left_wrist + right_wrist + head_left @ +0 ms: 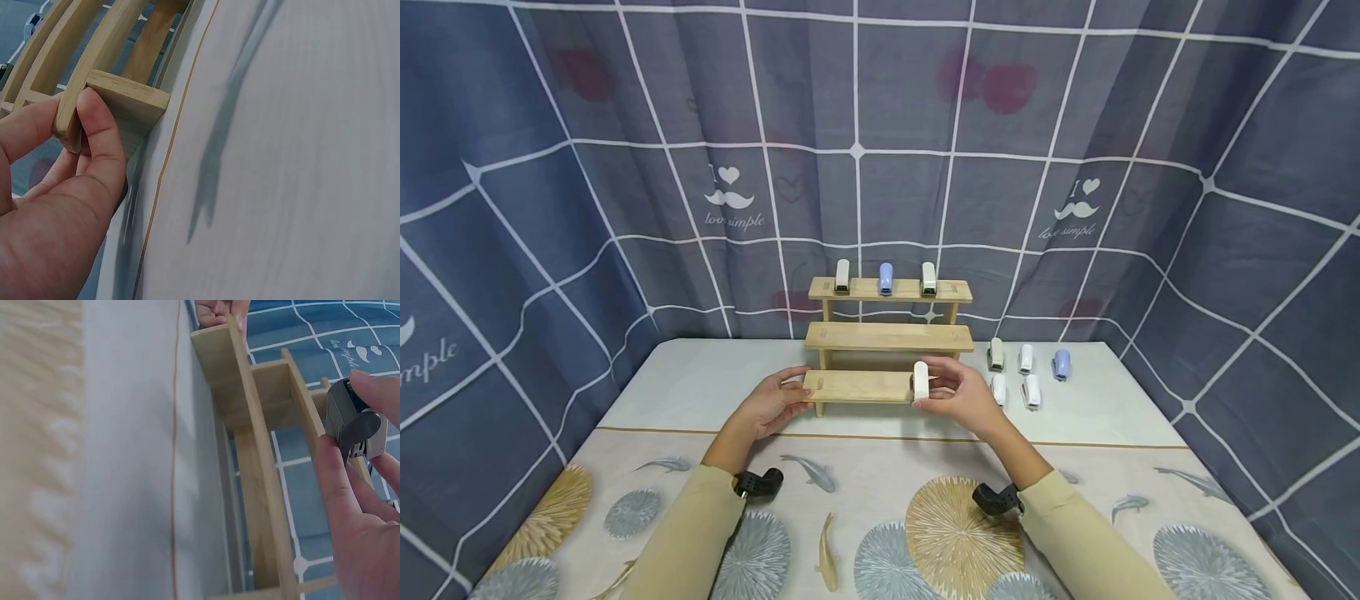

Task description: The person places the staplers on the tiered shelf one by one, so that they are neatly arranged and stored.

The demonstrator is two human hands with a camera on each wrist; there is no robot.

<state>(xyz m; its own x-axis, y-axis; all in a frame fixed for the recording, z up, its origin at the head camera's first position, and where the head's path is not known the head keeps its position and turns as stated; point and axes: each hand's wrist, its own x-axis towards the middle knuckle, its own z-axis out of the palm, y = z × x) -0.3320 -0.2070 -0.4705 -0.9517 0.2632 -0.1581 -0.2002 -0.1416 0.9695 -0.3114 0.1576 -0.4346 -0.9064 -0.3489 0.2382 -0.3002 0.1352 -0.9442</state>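
A three-step wooden shelf stand (887, 335) stands on the white tabletop. My left hand (775, 403) grips the left end of its lowest board (75, 103), thumb on one face and fingers on the other. My right hand (958, 390) holds a small white stapler (921, 382) upright at the right part of that lowest board. The right wrist view shows the stapler's grey base (353, 419) between thumb and fingers; whether it touches the board I cannot tell. On the top board stand a white stapler (842, 276), a blue stapler (886, 279) and another white one (928, 278).
Right of the stand, several more small staplers lie on the tabletop, among them a cream one (996, 354), a white one (1032, 392) and a blue one (1061, 364). A patterned cloth (820, 533) covers the front; a checked curtain (895, 200) hangs close behind.
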